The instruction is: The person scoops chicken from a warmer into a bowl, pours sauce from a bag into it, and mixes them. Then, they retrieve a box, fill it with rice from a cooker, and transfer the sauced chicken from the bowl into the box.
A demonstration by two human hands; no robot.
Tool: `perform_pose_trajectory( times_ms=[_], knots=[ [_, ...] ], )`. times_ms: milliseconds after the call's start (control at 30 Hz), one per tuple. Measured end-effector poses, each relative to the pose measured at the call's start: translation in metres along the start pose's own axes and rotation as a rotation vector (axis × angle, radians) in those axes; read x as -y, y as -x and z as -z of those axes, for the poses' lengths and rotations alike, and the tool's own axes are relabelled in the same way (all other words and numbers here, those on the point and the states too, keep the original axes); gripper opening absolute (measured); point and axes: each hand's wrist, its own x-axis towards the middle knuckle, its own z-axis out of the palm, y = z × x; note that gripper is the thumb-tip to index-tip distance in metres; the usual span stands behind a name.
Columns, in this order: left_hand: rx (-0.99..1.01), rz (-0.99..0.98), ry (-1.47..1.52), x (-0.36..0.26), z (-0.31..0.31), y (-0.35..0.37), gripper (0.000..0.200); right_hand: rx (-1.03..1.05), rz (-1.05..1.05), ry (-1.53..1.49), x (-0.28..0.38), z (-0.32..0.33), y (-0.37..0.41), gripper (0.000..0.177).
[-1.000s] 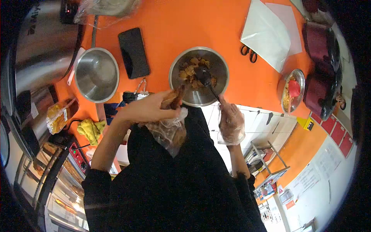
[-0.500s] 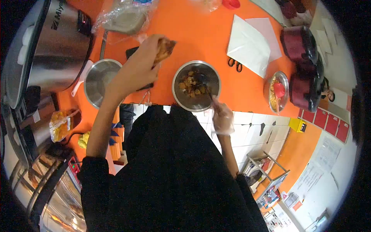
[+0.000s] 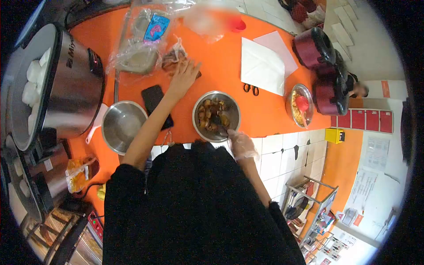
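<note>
My left hand (image 3: 184,78) reaches across the orange table, fingers spread, touching or just over a tied plastic bag of brown food (image 3: 173,58). A thin clear glove covers my right hand (image 3: 243,145), closed round the handle of a dark utensil (image 3: 222,127). The utensil's head is down among brown chunks of food in a steel bowl (image 3: 194,115) near the table's front edge; its exact kind is hard to make out. Under my left forearm lies a black phone (image 3: 153,96), partly covered, and left of it stands a second steel bowl (image 3: 111,128) with nothing in it.
At the left is a large steel cooker (image 3: 73,92) holding white items. Clear plastic packaging (image 3: 137,59) lies at the back. White sheets (image 3: 263,66), scissors (image 3: 251,89), a bowl of yellow food (image 3: 291,110) and dark red pots (image 3: 329,92) are on the right. A person (image 3: 357,90) is beyond.
My left hand has set the bag of brown food down on the table and its fingers have spread. My right hand still holds the utensil in the bowl. The view has shifted.
</note>
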Motion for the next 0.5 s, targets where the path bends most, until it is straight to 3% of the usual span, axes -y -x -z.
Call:
perform_pose_trajectory(
  times_ms=[100,133,233,267,300,367,400,433,467,500],
  knots=[
    [0.072,0.177,0.225,-0.008,0.041,0.012,0.041,-0.124,0.224,-0.226,-0.004,0.034,0.008,0.02],
    [0.111,0.258,0.344,-0.013,0.054,0.019,0.039,-0.042,0.099,-0.035,0.019,0.066,0.01,0.026],
    [0.282,0.397,0.987,-0.042,0.073,0.055,0.03,-0.193,0.288,0.026,-0.011,0.026,-0.033,0.025],
    [0.382,0.413,1.189,-0.051,0.079,0.06,0.028,-0.213,0.349,-0.232,0.003,0.025,-0.033,0.018],
    [0.345,0.498,1.198,-0.058,0.073,0.071,0.027,-0.214,0.318,-0.159,-0.016,-0.013,-0.045,0.015],
    [0.257,0.676,1.209,-0.067,0.046,0.092,0.027,-0.161,0.459,-0.222,-0.005,-0.004,-0.031,0.016],
    [0.272,0.704,1.171,-0.068,0.052,0.09,0.029,-0.027,0.303,0.059,0.02,0.022,-0.011,0.018],
    [0.287,0.731,1.132,-0.071,0.062,0.085,0.03,-0.037,0.328,0.123,0.01,0.014,-0.002,0.022],
    [0.302,0.759,1.094,-0.072,0.068,0.083,0.031,0.102,0.13,0.143,0.036,0.042,0.015,0.022],
    [0.258,0.75,1.161,-0.072,0.062,0.086,0.032,0.12,0.09,0.227,0.045,0.056,0.029,0.021]
  ],
)
